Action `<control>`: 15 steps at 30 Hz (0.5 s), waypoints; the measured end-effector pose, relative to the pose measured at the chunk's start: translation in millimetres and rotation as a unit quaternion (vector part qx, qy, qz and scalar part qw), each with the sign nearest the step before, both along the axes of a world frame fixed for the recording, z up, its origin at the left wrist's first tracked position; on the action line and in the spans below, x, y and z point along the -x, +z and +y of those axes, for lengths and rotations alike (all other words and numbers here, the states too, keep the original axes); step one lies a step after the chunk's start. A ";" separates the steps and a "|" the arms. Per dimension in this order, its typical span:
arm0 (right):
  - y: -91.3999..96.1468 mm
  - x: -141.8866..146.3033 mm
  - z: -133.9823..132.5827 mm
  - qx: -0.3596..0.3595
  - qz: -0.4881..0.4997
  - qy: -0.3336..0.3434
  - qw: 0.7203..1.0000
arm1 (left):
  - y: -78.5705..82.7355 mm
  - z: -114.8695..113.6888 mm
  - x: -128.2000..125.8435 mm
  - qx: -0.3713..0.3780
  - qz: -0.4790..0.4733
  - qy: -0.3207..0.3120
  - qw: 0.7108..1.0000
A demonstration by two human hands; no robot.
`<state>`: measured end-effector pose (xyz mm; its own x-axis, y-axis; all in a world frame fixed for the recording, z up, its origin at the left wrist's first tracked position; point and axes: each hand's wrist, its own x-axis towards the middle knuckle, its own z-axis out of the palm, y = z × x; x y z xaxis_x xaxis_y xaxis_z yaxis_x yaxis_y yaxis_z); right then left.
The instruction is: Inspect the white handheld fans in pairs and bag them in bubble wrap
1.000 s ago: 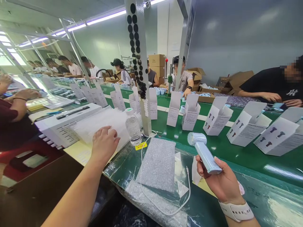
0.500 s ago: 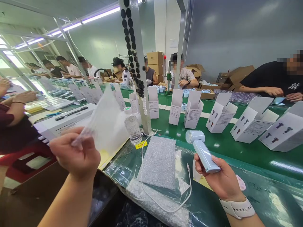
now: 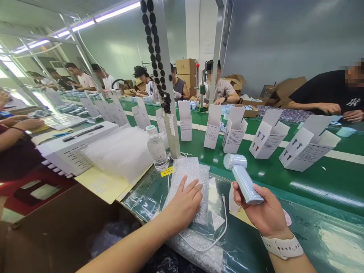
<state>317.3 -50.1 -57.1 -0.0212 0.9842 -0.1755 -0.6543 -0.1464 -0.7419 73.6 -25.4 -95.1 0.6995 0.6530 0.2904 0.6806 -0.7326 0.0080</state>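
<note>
My right hand [image 3: 265, 212] is closed around the handle of a light-blue handheld fan [image 3: 245, 182], held tilted above the bench with its round head toward the upper left. My left hand [image 3: 183, 203] lies with fingers outstretched on a clear bubble wrap bag [image 3: 186, 167]. That bag rests on another bubble wrap piece [image 3: 204, 212] on the green bench. A white cable [image 3: 224, 212] curves around the bubble wrap, partly beneath it. Left of the post, a heap of clear bags [image 3: 122, 148] sits beside a white carton [image 3: 71, 148].
A water bottle [image 3: 157, 149] stands by the metal post [image 3: 170, 129]. Open white boxes [image 3: 267, 138] line the green conveyor [image 3: 256, 170] ahead. Co-workers sit along the far side; another person's arms [image 3: 19, 129] are at the left.
My left hand has come down and right from the raised bags, laying a bubble wrap bag over the one on the bench. My right hand keeps holding the fan; the boxes shifted slightly right.
</note>
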 end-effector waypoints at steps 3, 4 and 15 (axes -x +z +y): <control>0.1 0.8 -0.3 -0.001 0.002 0.005 1.000 | 7.8 -7.9 6.5 0.006 0.006 -0.026 1.000; 0.2 1.5 -0.4 -0.001 0.001 0.008 1.000 | 11.2 -10.7 8.7 0.008 0.006 -0.036 0.999; -1.7 4.6 0.9 0.005 -0.012 0.010 1.000 | 7.9 -23.7 17.8 0.063 0.027 -0.023 0.997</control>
<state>312.7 -49.2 -58.8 -0.0372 0.9819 -0.1856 -0.6326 -0.1669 -0.7562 55.7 -49.1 -87.2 0.7422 0.6485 0.1690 0.6479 -0.7588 0.0662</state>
